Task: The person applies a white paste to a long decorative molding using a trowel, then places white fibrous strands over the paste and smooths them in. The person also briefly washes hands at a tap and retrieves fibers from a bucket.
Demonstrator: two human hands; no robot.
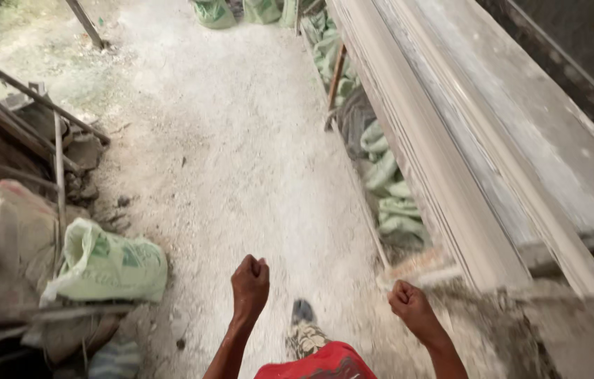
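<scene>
— What packages were seen, and where?

— One pale green sack (104, 267) with darker green print was seen lying on its side at the left, beside rusty metal rods (30, 119). Two more green sacks (241, 10) were seen at the top edge, and a heap of crumpled green sacks (381, 175), not countable, was seen under the long dusty counter (493, 154).

— And the hands?

— The left hand (250, 282) was curled into a fist, nothing held. The right hand (409, 305) was likewise clenched, empty, just beside the counter's near end, above the white-dusted floor (241, 140).
</scene>
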